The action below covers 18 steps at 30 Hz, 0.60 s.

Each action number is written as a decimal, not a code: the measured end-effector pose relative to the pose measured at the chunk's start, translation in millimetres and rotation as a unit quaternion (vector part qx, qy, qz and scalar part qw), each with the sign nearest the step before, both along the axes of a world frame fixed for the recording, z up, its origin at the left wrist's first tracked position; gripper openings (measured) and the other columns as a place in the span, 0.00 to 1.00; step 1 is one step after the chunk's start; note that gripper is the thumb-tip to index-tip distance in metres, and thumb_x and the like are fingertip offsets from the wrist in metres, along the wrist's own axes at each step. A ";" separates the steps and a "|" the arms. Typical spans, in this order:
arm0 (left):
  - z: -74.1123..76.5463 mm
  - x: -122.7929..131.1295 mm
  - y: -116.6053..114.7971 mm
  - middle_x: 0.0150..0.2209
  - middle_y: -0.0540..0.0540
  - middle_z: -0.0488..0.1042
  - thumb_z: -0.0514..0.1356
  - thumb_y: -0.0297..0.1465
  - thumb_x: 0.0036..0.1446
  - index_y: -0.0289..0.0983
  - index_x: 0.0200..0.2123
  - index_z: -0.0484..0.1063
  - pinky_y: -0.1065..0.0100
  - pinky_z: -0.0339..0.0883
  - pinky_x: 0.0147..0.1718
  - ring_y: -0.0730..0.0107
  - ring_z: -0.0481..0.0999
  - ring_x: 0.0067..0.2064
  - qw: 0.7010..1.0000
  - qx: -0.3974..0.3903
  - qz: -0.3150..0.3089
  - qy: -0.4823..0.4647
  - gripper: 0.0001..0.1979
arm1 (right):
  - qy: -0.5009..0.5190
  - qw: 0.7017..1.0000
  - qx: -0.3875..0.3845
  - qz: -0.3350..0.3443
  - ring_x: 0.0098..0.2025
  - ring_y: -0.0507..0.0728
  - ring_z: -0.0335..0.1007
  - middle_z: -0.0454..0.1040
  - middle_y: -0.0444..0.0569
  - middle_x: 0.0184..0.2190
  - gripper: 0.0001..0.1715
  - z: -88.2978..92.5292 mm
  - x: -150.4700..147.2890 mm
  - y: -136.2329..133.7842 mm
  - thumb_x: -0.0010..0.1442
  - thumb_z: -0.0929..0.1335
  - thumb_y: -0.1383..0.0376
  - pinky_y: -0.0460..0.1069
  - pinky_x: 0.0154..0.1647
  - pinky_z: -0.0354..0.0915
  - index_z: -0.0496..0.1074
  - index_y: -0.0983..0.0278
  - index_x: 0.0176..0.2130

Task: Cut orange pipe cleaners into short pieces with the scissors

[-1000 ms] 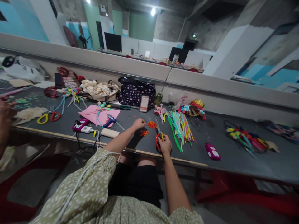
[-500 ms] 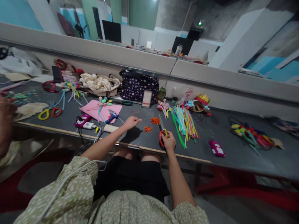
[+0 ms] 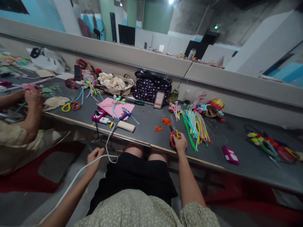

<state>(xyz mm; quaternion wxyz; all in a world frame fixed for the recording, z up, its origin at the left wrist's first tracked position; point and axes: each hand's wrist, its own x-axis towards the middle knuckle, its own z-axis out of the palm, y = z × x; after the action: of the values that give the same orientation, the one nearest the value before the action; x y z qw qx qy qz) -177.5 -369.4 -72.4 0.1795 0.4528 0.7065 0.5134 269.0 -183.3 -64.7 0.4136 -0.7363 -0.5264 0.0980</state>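
Right hand (image 3: 180,143): grip clamped on scissors (image 3: 174,128), near orange clippings (image 3: 166,121). Left hand (image 3: 95,155): beside cable (image 3: 81,170), grip indeterminable.

The desk (image 3: 146,132) has a matt top, and the strip (image 3: 132,139) along its front edge looks like wood. Near this edge, the scissors (image 3: 174,128) show metal blades and smooth plastic handles. Toward the back edge, the bag (image 3: 148,86) seems of cloth; the pink sheet (image 3: 106,105), matt paper.
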 end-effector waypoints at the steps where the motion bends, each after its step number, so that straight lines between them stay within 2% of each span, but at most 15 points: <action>1: -14.2 1.3 -16.9 0.19 0.53 0.58 0.55 0.44 0.52 0.38 0.18 0.59 0.71 0.55 0.23 0.72 0.59 0.24 0.999 -0.027 -0.023 0.006 0.18 | -0.001 1.000 0.002 -0.001 0.29 0.55 0.70 0.76 0.45 0.26 0.32 0.1 0.0 -0.3 0.45 0.66 0.43 0.46 0.29 0.57 0.73 0.61 0.41; 3: -33.1 13.9 -43.2 0.17 0.52 0.58 0.54 0.45 0.51 0.39 0.16 0.60 0.69 0.57 0.24 0.70 0.60 0.23 0.990 -0.087 -0.110 0.018 0.20 | -0.003 1.000 0.005 -0.003 0.29 0.56 0.70 0.76 0.47 0.27 0.32 -0.3 0.5 -1.1 0.45 0.66 0.43 0.46 0.29 0.57 0.73 0.62 0.41; 4: -37.1 24.6 -51.4 0.18 0.51 0.61 0.54 0.45 0.51 0.40 0.17 0.62 0.68 0.59 0.26 0.69 0.63 0.25 0.979 -0.111 -0.168 0.024 0.19 | -0.005 1.000 0.007 -0.005 0.30 0.56 0.70 0.76 0.48 0.28 0.32 -0.8 1.0 -1.5 0.45 0.66 0.43 0.47 0.29 0.57 0.73 0.63 0.41; 6: -35.0 51.8 -56.0 0.21 0.49 0.67 0.54 0.44 0.52 0.40 0.20 0.67 0.67 0.62 0.31 0.68 0.66 0.27 0.955 -0.126 -0.267 0.021 0.16 | -0.007 1.000 0.009 -0.007 0.31 0.57 0.70 0.76 0.49 0.29 0.34 -2.1 2.0 -2.3 0.45 0.66 0.42 0.47 0.29 0.57 0.73 0.64 0.41; 7: -30.2 67.2 -52.5 0.24 0.48 0.69 0.54 0.43 0.53 0.40 0.22 0.69 0.66 0.63 0.33 0.67 0.67 0.29 0.949 -0.116 -0.293 0.016 0.15 | -0.008 1.000 0.011 -0.007 0.31 0.57 0.70 0.76 0.50 0.29 0.34 -2.8 2.5 -2.7 0.45 0.66 0.42 0.47 0.30 0.57 0.73 0.64 0.42; 10: -9.9 114.9 -23.7 0.29 0.46 0.73 0.52 0.40 0.56 0.40 0.29 0.72 0.66 0.62 0.38 0.67 0.70 0.34 0.935 -0.059 -0.350 0.001 0.14 | -0.007 1.000 0.019 0.001 0.32 0.58 0.70 0.77 0.52 0.31 0.35 -4.3 4.0 -3.5 0.44 0.66 0.43 0.48 0.31 0.58 0.73 0.65 0.42; 12: 4.2 145.2 4.6 0.31 0.45 0.73 0.51 0.39 0.58 0.39 0.31 0.73 0.67 0.62 0.38 0.67 0.70 0.34 0.933 -0.008 -0.359 -0.013 0.14 | -0.004 1.000 0.024 0.008 0.32 0.58 0.70 0.77 0.52 0.31 0.35 -4.7 4.8 -3.6 0.44 0.66 0.43 0.48 0.31 0.58 0.73 0.65 0.42; 15: 24.4 184.0 50.7 0.28 0.45 0.71 0.53 0.41 0.57 0.37 0.32 0.72 0.69 0.62 0.34 0.68 0.68 0.32 0.943 0.030 -0.329 -0.051 0.14 | 0.003 0.999 0.033 0.012 0.31 0.58 0.70 0.77 0.52 0.30 0.36 -4.4 5.5 -3.4 0.43 0.67 0.43 0.48 0.30 0.59 0.73 0.66 0.42; 18: 42.1 208.3 99.0 0.25 0.49 0.69 0.52 0.42 0.57 0.37 0.33 0.71 0.71 0.59 0.30 0.72 0.65 0.28 0.951 0.059 -0.289 -0.093 0.15 | 0.010 0.999 0.043 0.019 0.30 0.58 0.70 0.77 0.52 0.29 0.36 -4.1 5.8 -3.3 0.44 0.66 0.43 0.48 0.29 0.59 0.73 0.66 0.42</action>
<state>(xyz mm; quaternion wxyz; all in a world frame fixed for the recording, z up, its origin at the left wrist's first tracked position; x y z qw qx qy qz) 30.8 -270.4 -30.3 0.3578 0.5977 0.4937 0.5205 274.8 -186.6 -68.8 0.4479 -0.7069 -0.5399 0.0907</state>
